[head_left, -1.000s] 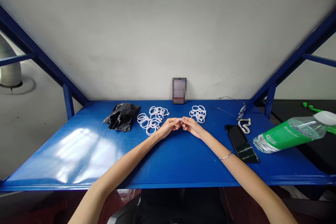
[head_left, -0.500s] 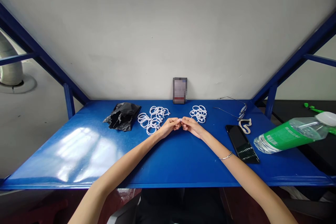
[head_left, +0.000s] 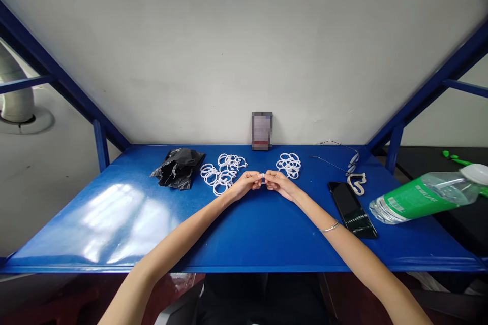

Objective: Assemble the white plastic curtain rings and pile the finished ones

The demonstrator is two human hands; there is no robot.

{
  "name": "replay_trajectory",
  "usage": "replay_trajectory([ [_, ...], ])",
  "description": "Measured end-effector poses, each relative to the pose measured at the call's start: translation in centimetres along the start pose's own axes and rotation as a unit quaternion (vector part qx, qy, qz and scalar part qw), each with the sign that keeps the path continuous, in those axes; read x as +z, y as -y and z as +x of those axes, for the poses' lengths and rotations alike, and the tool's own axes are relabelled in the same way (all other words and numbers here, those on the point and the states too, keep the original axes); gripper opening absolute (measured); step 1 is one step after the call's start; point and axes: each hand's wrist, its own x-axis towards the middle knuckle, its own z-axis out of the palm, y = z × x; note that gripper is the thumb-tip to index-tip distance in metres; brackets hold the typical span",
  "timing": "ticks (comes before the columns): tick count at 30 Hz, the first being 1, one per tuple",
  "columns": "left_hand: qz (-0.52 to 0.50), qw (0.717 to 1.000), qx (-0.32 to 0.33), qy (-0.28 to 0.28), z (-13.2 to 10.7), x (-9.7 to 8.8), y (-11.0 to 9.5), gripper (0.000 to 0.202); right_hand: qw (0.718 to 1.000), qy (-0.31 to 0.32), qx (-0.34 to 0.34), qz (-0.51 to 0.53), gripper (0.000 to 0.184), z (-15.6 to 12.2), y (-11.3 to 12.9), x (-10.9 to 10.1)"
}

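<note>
Since a second before, both hands had barely shifted, still pinched together over the middle of the tabletop (head_left: 247, 233).

The left hand (head_left: 246, 184) and right hand (head_left: 280, 184) were curled nearly closed, fingertips meeting on a small white ring (head_left: 263, 176) held just above the blue surface. A pile of white rings (head_left: 223, 172) lay by the left hand, a smaller pile (head_left: 288, 164) behind the right. A black bag (head_left: 178, 167) sat farther left; a dark phone (head_left: 353, 208) and a tipped bottle (head_left: 419, 195) sat to the right, with a grey wall (head_left: 244, 51) behind.
</note>
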Motion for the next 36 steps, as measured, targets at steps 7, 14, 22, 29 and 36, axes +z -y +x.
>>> replay_trajectory([
  [7,0.012,1.000,-0.013,0.004,-0.05,0.17,-0.33,0.042,1.000,0.009,0.006,-0.015,0.034,-0.09,0.27,0.09],
  [14,0.016,1.000,-0.019,0.006,-0.05,0.27,-0.47,0.040,1.000,0.014,0.011,-0.020,0.034,-0.15,0.27,-0.07],
  [22,0.016,1.000,-0.022,0.009,-0.04,0.26,-0.47,0.038,0.999,0.016,0.020,-0.032,0.035,-0.08,0.05,-0.34],
  [29,0.017,0.999,-0.028,0.033,-0.07,0.06,-0.47,0.036,0.999,0.031,0.031,-0.032,0.035,-0.11,0.09,-0.43],
  [36,0.026,0.997,-0.040,0.055,-0.10,-0.37,-0.23,0.036,0.997,0.047,0.050,-0.034,0.037,-0.28,0.20,-0.51],
])
